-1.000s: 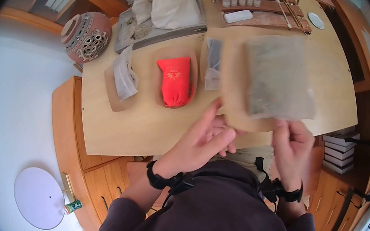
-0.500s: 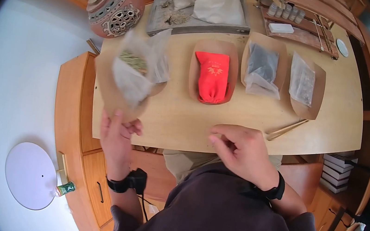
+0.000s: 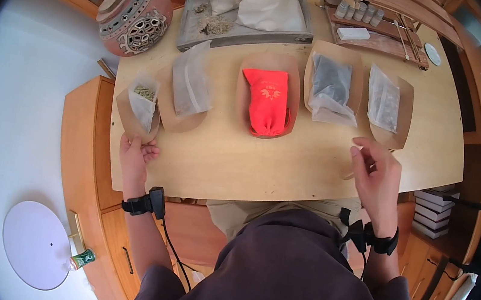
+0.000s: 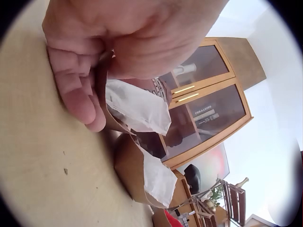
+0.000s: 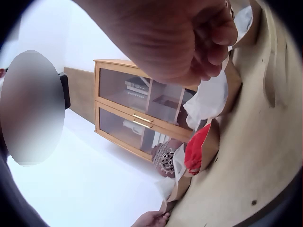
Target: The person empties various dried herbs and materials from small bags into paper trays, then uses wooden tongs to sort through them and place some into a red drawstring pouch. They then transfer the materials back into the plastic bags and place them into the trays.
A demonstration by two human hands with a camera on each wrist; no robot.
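At the table's left front, my left hand [image 3: 135, 157] pinches the near end of a small brown paper tray [image 3: 125, 115], its thumb and fingers on either side of the wall in the left wrist view. In that tray lies a whitish bag of green dried herb [image 3: 145, 95]. Beside it stands another paper tray with a white bag [image 3: 190, 86]. My right hand [image 3: 380, 174] hovers over the right front with fingers loosely curled and nothing between them. Wooden tongs [image 5: 273, 71] lie on the table near it, mostly hidden by the hand in the head view.
A red drawstring pouch [image 3: 268, 102] fills the middle paper tray. Toward the right are trays with a dark-filled bag [image 3: 329, 83] and a pale bag [image 3: 384, 99]. Behind stand a pierced clay pot [image 3: 135, 21], a grey wooden tray [image 3: 242, 42] and a rack with small jars [image 3: 359, 12].
The herb tray went from in front of me on the right to the table's left end, carried lastly by my left hand. My right hand let go of it and moved back right, near the tongs.
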